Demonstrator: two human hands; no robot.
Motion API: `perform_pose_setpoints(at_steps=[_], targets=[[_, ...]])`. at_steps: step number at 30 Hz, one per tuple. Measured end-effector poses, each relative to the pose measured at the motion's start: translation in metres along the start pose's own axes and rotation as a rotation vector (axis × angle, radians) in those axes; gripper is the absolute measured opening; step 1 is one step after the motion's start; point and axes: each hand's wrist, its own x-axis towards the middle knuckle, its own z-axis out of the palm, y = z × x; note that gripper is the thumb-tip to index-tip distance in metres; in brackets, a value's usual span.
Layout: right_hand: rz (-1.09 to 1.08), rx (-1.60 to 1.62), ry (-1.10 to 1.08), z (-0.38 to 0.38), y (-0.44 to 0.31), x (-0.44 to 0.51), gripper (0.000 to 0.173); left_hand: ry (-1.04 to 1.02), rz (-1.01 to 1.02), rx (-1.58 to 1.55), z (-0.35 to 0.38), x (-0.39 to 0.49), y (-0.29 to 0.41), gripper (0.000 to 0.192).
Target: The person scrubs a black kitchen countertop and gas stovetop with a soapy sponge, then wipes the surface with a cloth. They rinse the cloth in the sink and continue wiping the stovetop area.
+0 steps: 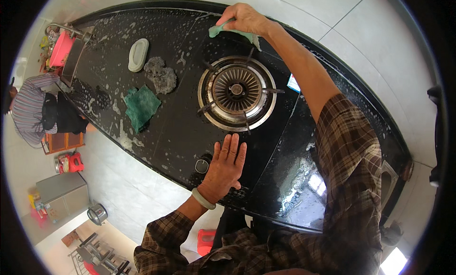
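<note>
My right hand [245, 18] grips a light green cloth [233, 31] at the back edge of the black stove top, beyond the round gas burner [236, 91]. My left hand [226, 163] lies flat with its fingers spread on the glossy surface in front of the burner, beside a stove knob [202, 165]. A pale bangle is on that wrist. Left of the burner, on the foamy black counter [107, 61], lie a dark green scouring pad [141, 107], a grey steel-wool scrubber [161, 75] and an oval whitish dish [138, 55], perhaps a soap dish.
A faucet [69, 29] and a pink basin [62, 50] stand at the counter's far left. Near them is another person [35, 104] in a striped top. A small printed packet [293, 83] lies by my right forearm. Red stools [206, 241] are on the floor.
</note>
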Motion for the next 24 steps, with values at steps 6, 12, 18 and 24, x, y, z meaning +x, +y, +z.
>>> perform_pose_setpoints(at_steps=[6, 12, 18, 24], targets=[[0.209, 0.243, -0.394, 0.021, -0.002, -0.009, 0.026, -0.005, -0.010, 0.023, -0.001, 0.001, 0.002, 0.130], [0.179, 0.146, -0.168, 0.022, 0.018, -0.040, 0.023, 0.007, -0.008, 0.047, 0.000, 0.003, 0.001, 0.127], [0.279, -0.206, 0.264, -0.005, 0.027, -0.032, 0.019, 0.004, 0.004, 0.028, 0.001, 0.005, 0.000, 0.126], [0.288, -0.048, -0.091, 0.026, 0.029, -0.031, 0.027, -0.016, 0.001, 0.078, -0.002, 0.007, 0.002, 0.123]])
